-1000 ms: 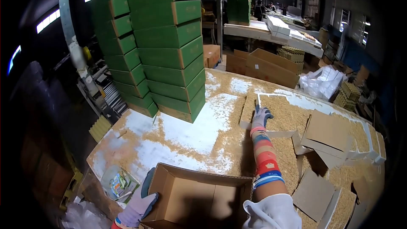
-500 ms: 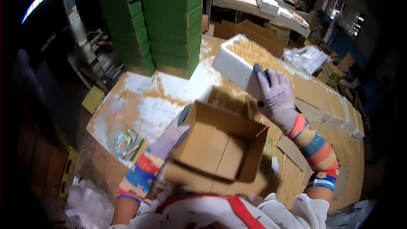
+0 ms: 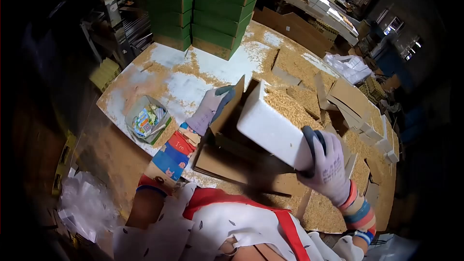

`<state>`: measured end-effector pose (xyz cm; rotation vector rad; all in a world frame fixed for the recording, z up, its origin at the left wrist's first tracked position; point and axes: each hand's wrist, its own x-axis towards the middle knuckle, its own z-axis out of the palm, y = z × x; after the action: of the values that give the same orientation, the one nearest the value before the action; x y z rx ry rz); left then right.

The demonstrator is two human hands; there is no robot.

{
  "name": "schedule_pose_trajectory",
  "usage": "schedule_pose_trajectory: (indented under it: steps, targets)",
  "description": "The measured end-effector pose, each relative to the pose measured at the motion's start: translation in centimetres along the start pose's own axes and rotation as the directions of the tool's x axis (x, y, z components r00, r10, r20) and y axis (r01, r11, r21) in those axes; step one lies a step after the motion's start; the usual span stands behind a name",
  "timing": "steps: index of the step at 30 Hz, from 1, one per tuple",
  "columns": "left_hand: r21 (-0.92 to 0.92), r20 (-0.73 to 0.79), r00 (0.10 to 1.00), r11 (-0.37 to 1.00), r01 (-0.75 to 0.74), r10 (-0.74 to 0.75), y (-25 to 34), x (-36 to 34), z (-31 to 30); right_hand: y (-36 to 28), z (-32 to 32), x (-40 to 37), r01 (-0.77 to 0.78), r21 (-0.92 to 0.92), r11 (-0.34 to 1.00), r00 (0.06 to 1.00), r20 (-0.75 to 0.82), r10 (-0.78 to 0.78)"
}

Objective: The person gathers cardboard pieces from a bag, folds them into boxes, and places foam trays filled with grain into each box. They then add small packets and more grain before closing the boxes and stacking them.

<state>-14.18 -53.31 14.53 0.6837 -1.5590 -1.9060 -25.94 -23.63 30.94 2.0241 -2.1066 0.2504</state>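
Observation:
My gloved right hand [image 3: 326, 168] is closed on the near right corner of a white foam box [image 3: 271, 129], fingers over its rim. Loose golden-brown flakes [image 3: 292, 107] fill the foam box, which is tilted above an open cardboard box [image 3: 231, 109] and hides much of it. At the cardboard box's left wall, my gloved left hand [image 3: 214, 107] grips the upper edge. Flat cardboard [image 3: 217, 165] shows beneath the cardboard box.
Tall stacks of green boxes [image 3: 220, 17] stand at the back of the table [image 3: 208, 63]. A clear container of colourful packets [image 3: 148, 120] sits at left. More foam boxes [image 3: 374, 135] line the right edge. Loose flakes and cardboard pieces cover the right side.
My right hand has brought the foam box down and toward me, over the cardboard box. The cardboard box has been tilted, with my left hand still at its left wall.

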Motion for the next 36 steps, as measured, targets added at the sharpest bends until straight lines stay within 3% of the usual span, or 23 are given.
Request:
schedule_pose_trajectory:
  steps: [1, 3, 4, 7, 9, 11, 12, 13, 15, 17, 18, 20, 21, 23, 25, 27, 28, 29, 30, 33, 34, 35, 36]
  targets:
    - [0.214, 0.033, 0.989, 0.966, -0.145, 0.141, 0.7, -0.6, 0.5, 0.7, 0.8, 0.5, 0.0, -0.015, 1.0, 1.0, 0.03, 0.0]
    - [0.051, 0.04, 0.999, 0.999, -0.004, 0.002, -0.6, 0.1, 1.3, 1.3, 2.1, 1.9, 0.055, -0.01, 0.998, 0.989, 0.14, -0.053]
    - [0.112, 0.013, 0.995, 0.989, -0.1, 0.099, -3.5, 1.5, 1.7, 1.7, 2.2, 2.9, 0.066, 0.0, 0.998, 0.978, 0.196, -0.065]
    - [0.152, 0.039, 0.999, 0.988, -0.037, 0.032, -0.8, -0.2, 2.6, 3.2, 2.3, 5.8, 0.065, 0.162, 0.985, 0.9, 0.417, -0.128]
    - [0.169, -0.021, 0.998, 0.985, -0.047, 0.051, -2.8, 0.8, 2.3, 4.3, 4.5, 6.2, 0.12, 0.217, 0.969, 0.892, 0.404, -0.201]
    - [0.217, -0.058, 0.99, 0.97, -0.113, 0.129, -3.3, 0.8, 2.6, 6.0, 5.8, 6.4, 0.042, 0.398, 0.917, 0.875, 0.428, -0.225]
    - [0.315, -0.094, 0.995, 0.949, -0.009, 0.041, -1.9, -0.2, 2.8, 7.0, 7.2, 6.2, 0.079, 0.376, 0.923, 0.884, 0.402, -0.239]
    - [0.445, -0.111, 0.992, 0.896, -0.008, 0.064, 0.1, -1.8, 2.9, 8.1, 8.8, 6.2, 0.13, 0.44, 0.889, 0.884, 0.355, -0.305]
    - [0.344, -0.122, 0.992, 0.939, 0.022, 0.022, 1.1, -1.7, 3.1, 6.1, 7.8, 6.1, 0.013, 0.355, 0.935, 0.898, 0.407, -0.167]
    - [0.35, -0.138, 0.989, 0.937, -0.007, 0.059, -1.2, 0.1, 4.2, 2.3, 8.5, 4.8, 0.095, 0.117, 0.989, 0.85, 0.507, -0.142]
    - [0.5, -0.103, 0.984, 0.863, -0.075, 0.145, 0.6, -1.4, 4.2, 0.9, 9.0, 4.4, 0.123, 0.099, 0.987, 0.874, 0.461, -0.155]
    - [0.378, -0.178, 0.961, 0.916, -0.133, 0.213, -1.0, -0.8, 4.2, -0.1, 10.3, 3.5, 0.173, 0.103, 0.98, 0.92, 0.338, -0.198]
    - [0.307, -0.21, 0.949, 0.937, -0.164, 0.235, -1.9, -0.4, 4.7, -0.6, 10.7, 3.6, 0.1, 0.075, 0.992, 0.885, 0.448, -0.123]
    - [0.279, -0.235, 0.919, 0.928, -0.248, 0.317, -2.7, 0.1, 5.5, -0.2, 12.9, 3.3, 0.155, 0.036, 0.987, 0.858, 0.49, -0.153]
    - [0.287, -0.103, 0.97, 0.941, -0.181, 0.219, -2.2, 0.3, 5.2, 0.9, 14.7, 3.8, 0.16, 0.041, 0.986, 0.796, 0.586, -0.154]
    - [0.234, -0.078, 0.992, 0.969, -0.078, 0.099, -1.7, 0.7, 4.6, 1.1, 13.7, 4.9, 0.023, 0.12, 0.992, 0.737, 0.669, -0.098]
    - [0.148, -0.044, 0.983, 0.974, -0.172, 0.18, -2.1, 0.6, 4.4, 2.0, 12.8, 5.6, -0.024, 0.2, 0.979, 0.696, 0.706, -0.127]
    - [0.236, -0.041, 0.976, 0.951, -0.2, 0.215, -2.0, 0.3, 4.1, 2.5, 12.2, 5.6, -0.08, 0.284, 0.956, 0.654, 0.738, -0.165]
    - [0.217, -0.035, 0.977, 0.956, -0.2, 0.212, -2.0, 0.1, 4.0, 2.5, 12.4, 5.1, -0.023, 0.283, 0.959, 0.719, 0.671, -0.181]
    - [0.25, -0.007, 0.976, 0.945, -0.209, 0.218, -1.7, -0.3, 4.2, 1.1, 15.8, 6.2, 0.047, 0.249, 0.967, 0.664, 0.716, -0.216]
    - [0.406, 0.033, 0.977, 0.89, -0.206, 0.211, -1.4, -0.1, 3.8, 1.1, 17.0, 6.1, 0.044, 0.211, 0.976, 0.71, 0.681, -0.18]
    - [0.622, 0.142, 0.876, 0.646, -0.442, 0.462, -0.5, -0.4, 3.8, 1.2, 17.8, 5.3, 0.034, 0.177, 0.984, 0.747, 0.649, -0.143]
    - [0.833, 0.293, 0.792, 0.263, -0.487, 0.536, 1.0, -0.6, 4.1, 1.4, 14.5, 5.8, -0.14, 0.273, 0.952, 0.664, 0.739, -0.114]
